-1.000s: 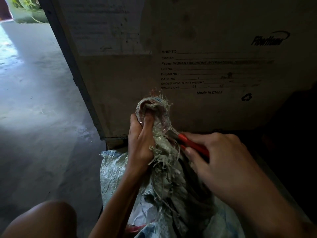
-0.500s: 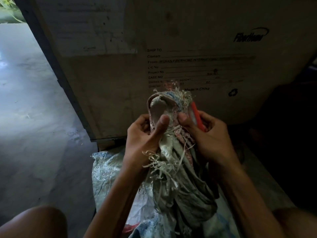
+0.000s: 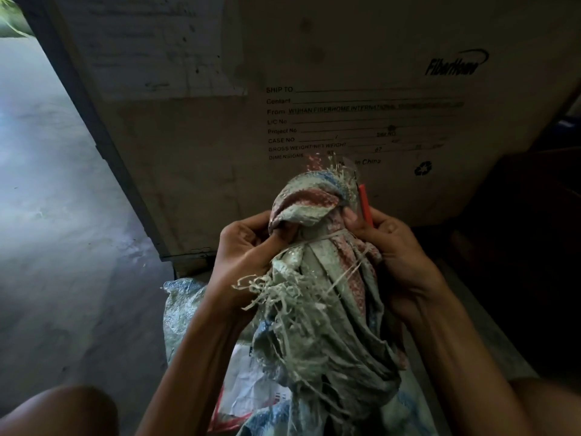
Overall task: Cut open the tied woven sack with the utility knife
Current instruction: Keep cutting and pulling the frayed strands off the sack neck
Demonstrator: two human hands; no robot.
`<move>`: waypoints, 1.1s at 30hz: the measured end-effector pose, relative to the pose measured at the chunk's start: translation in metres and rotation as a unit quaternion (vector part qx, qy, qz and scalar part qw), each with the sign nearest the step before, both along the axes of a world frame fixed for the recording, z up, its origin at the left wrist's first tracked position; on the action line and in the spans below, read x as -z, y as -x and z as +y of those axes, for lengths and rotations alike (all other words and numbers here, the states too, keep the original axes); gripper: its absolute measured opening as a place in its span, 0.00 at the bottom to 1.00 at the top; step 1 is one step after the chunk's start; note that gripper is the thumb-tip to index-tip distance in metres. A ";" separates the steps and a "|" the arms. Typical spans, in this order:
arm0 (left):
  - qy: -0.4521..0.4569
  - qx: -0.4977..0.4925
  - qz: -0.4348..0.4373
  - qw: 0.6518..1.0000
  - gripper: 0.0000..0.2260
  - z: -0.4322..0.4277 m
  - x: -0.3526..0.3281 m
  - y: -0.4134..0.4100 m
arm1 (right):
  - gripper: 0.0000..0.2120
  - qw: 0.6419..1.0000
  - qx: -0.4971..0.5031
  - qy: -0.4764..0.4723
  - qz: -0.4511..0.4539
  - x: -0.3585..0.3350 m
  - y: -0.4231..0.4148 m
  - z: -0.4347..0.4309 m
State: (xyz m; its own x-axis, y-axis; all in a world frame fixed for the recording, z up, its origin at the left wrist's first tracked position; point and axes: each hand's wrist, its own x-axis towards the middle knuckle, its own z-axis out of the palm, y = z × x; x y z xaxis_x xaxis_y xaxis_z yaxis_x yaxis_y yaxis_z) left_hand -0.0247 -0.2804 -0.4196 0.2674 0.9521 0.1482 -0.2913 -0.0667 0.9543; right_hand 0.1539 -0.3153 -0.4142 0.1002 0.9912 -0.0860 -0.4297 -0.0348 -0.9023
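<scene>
Two hands are working at the gathered neck of the woven sack (image 3: 330,341), which is standing upright between your forearms, just in front of a large printed carton (image 3: 314,89). Your left hand (image 3: 248,243) is gripping the neck from the left, fingers curled round the bunched fabric and thumb tucking in under the folded-over top (image 3: 308,199). Your right hand (image 3: 390,250) is closing on the neck from the right, its thumb pressing the weave just above the tie cord (image 3: 327,238). The same hand is pinching the red utility knife (image 3: 364,204) between its fingers. The knife is pointing upward, lying just beside the folded top; whether its blade is extended is too small to tell, and it is not touching the cord. The cord is running tight round the neck between your two thumbs. Loose frayed strands (image 3: 273,287) are hanging from the sack below your left hand. Crumpled white paper (image 3: 251,382) is showing at the base of the sack, between your forearms. Your knee (image 3: 56,410) is entering at lower left, above the concrete floor (image 3: 63,247), which is catching daylight on the left.
</scene>
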 end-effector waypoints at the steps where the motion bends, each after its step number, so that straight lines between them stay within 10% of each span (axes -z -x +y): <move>1: 0.010 -0.004 0.002 1.000 0.08 0.001 0.000 0.000 | 0.22 1.000 -0.004 0.003 -0.013 0.001 0.000 0.000; 10: 0.068 -0.050 0.038 0.996 0.11 0.006 0.007 0.006 | 0.30 0.973 0.060 -0.017 -0.224 0.006 0.007 0.004; 23: -0.115 0.072 0.228 0.964 0.14 0.016 0.001 0.034 | 0.16 0.975 0.023 0.041 -0.215 0.000 -0.001 -0.001; 33: -0.005 0.007 0.202 0.979 0.07 0.011 0.023 0.019 | 0.17 0.959 0.117 0.046 -0.252 0.018 0.013 0.005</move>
State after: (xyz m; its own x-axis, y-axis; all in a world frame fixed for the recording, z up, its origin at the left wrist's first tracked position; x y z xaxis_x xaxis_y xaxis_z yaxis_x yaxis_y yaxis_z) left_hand -0.0440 -0.2692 -0.4429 0.3189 0.9471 0.0364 0.1094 -0.0749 0.9912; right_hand 0.1404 -0.3107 -0.4323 0.3713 0.9269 -0.0548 0.0553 -0.0810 -0.9952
